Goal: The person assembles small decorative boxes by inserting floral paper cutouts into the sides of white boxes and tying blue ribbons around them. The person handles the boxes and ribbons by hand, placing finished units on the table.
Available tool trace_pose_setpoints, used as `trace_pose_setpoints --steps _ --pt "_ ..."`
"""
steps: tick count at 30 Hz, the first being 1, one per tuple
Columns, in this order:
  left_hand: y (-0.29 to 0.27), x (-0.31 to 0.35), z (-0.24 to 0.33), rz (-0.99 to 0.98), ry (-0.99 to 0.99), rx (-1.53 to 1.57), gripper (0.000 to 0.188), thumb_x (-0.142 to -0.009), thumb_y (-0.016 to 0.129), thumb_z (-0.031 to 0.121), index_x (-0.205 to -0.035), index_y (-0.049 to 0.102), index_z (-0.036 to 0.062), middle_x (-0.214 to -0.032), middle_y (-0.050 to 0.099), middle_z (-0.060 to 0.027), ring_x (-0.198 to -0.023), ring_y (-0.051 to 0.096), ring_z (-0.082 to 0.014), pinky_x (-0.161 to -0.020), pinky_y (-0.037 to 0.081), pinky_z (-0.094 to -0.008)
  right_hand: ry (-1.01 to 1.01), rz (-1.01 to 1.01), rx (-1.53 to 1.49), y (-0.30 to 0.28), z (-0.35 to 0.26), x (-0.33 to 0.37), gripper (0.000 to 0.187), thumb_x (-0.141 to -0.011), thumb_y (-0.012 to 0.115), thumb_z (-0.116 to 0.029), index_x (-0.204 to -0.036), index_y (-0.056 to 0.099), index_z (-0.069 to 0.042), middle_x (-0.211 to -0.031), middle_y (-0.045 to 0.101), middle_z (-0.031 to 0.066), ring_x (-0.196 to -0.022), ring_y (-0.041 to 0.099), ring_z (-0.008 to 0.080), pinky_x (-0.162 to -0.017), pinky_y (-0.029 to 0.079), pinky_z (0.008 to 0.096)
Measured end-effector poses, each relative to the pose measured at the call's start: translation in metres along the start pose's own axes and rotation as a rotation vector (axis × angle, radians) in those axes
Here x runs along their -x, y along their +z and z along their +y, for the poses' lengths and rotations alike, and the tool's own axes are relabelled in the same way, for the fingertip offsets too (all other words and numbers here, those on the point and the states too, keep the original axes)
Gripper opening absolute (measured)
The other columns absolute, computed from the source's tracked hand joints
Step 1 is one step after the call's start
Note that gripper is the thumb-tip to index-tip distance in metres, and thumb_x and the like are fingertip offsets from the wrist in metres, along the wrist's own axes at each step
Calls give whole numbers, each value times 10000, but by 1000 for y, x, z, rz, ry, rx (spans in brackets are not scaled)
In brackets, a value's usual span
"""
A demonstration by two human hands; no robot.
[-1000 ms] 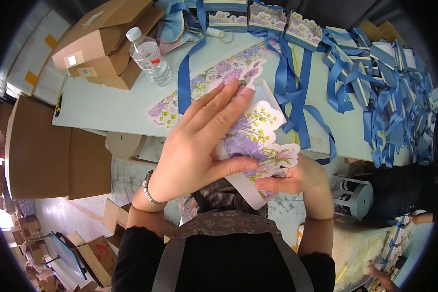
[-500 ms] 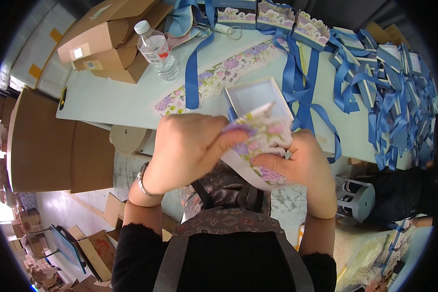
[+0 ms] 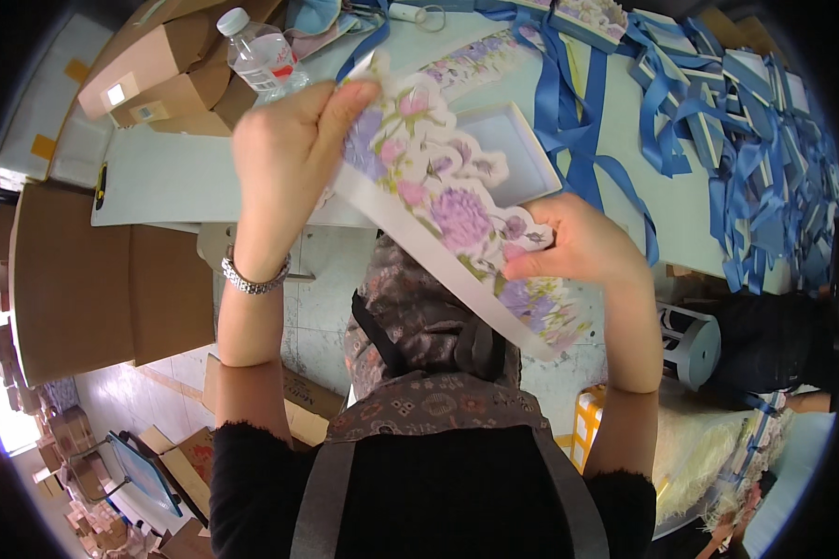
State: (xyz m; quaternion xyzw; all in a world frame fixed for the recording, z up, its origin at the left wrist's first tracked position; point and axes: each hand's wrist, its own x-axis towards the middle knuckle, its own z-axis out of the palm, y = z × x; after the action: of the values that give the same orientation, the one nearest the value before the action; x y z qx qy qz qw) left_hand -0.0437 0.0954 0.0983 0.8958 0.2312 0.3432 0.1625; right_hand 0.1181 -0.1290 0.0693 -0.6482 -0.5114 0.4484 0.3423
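Observation:
A long die-cut paper strip (image 3: 461, 219) printed with purple and pink flowers is stretched slantwise between my hands, above the table's near edge. Its upper left end is pinched in my left hand (image 3: 294, 135), thumb on the printed face. My right hand (image 3: 583, 242) grips it near the lower right end, which sticks out past the thumb. The strip has a scalloped edge and a plain white band along the other edge. Behind it, partly covered, an open shallow box (image 3: 536, 154) with a pale blue inside sits on the table. Another floral strip (image 3: 480, 65) lies flat farther back.
Blue ribbons (image 3: 569, 102) trail over the table (image 3: 158, 177) right of the box. A heap of blue ribboned boxes (image 3: 755, 168) fills the right side. At the back left stand a plastic bottle (image 3: 256, 56) and brown cartons (image 3: 168, 70).
The floral strip was bunched and curled between my close hands; now it is drawn out long. My left hand has moved up and left, my right hand slightly up and right.

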Motion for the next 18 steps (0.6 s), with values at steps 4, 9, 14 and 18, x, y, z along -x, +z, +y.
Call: trace_pose_setpoints --steps 4,9,14,18 --pt "10 -19 9 452 436 -303 449 -792 653 437 -1066 633 81 -1028 597 -137 -916 569 -309 -791 432 -421 -232 161 -231 13 -4 -2 357 -750 744 -109 -1077 636 -15 -927 688 95 -843 618 144 -789 475 280" --pt "7 42 54 -71 386 -20 695 -736 682 462 -1267 536 39 -1340 482 -178 -1228 465 -348 -1017 322 -510 -393 246 -27 11 -18 -3 307 -780 709 -60 -1073 638 -9 -890 692 83 -807 617 109 -747 485 259" --pt "27 40 42 100 502 198 291 -676 783 272 -819 666 46 -695 648 -33 -590 611 -213 -536 480 -281 -378 287 -92 11 -23 -16 246 -785 711 -70 -1012 646 -3 -824 685 58 -744 604 81 -668 482 253" --pt "20 15 22 248 458 -130 282 -722 762 282 -632 568 97 -526 492 -22 -457 470 -205 -431 354 -313 27 256 -363 9 -15 -21 193 -791 731 -128 -893 633 5 -749 649 32 -668 550 62 -597 448 252"
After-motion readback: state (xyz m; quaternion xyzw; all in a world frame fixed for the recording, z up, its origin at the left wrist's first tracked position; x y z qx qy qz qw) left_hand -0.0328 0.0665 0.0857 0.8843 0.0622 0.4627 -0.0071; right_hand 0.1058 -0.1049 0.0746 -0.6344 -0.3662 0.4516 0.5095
